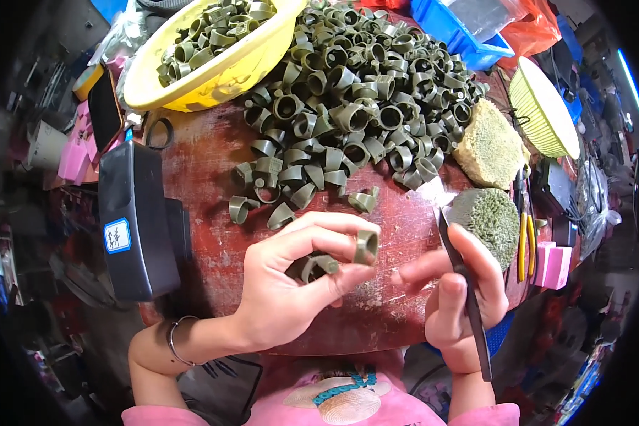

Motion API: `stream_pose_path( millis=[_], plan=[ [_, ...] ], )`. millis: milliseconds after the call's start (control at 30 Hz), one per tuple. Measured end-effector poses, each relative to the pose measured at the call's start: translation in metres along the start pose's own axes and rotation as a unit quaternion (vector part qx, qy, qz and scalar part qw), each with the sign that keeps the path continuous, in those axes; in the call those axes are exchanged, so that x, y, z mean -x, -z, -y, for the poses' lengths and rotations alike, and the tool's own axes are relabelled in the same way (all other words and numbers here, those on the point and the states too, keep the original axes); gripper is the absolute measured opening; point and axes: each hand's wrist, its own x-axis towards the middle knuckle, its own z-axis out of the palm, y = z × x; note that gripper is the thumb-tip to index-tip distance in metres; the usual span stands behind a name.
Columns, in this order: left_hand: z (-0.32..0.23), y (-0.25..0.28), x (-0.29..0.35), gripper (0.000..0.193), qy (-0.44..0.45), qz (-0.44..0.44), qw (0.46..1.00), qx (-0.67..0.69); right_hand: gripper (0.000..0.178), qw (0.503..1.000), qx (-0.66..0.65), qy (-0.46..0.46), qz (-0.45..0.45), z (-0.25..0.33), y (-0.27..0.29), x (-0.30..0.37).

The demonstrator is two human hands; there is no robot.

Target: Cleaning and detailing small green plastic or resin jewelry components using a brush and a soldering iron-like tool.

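My left hand (pixel 298 273) pinches an olive-green ring (pixel 366 248) between thumb and fingertips. A second green ring (pixel 318 267) sits inside the curl of the same hand. My right hand (pixel 465 298) grips a dark, slim knife-like tool (pixel 468 298), its tip pointing up and away from me and its handle end toward me. The two hands are apart, above the red table (pixel 213 263). Beyond them lies a large pile of similar green rings (pixel 362 106), with a few loose ones at its near edge.
At the back left stands a yellow basin (pixel 213 92) of green rings. A black box (pixel 138 220) is at left. On the right are a round green-crusted block (pixel 486 220), a tan block (pixel 491 145), yellow-handled pliers (pixel 525 245), a green basket (pixel 544 106) and a blue tray (pixel 454 35).
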Motion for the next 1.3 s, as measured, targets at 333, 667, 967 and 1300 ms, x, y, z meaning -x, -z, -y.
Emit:
stream_pose_path(
  millis=[333, 667, 967, 1300],
  plan=[
    [-0.007, 0.001, 0.001, 0.046, 0.063, 0.045, 0.984, 0.163, 0.025, 0.986, -0.08, 0.103, 0.108, -0.002, -0.003, -0.005],
    [-0.004, 0.004, 0.002, 0.038, 0.099, 0.056, 0.959, 0.258, 0.022, 0.992, -0.06, 0.088, 0.061, -0.004, -0.005, -0.003],
    [-0.001, 0.007, 0.001, 0.037, -0.006, 0.074, 0.991, 0.114, 0.022, 0.993, -0.102, 0.044, 0.051, -0.003, -0.011, -0.003],
    [-0.005, 0.009, 0.0, 0.04, 0.029, 0.1, 0.989, 0.107, 0.018, 0.998, -0.058, -0.024, 0.024, -0.003, -0.006, 0.004]
  ],
)
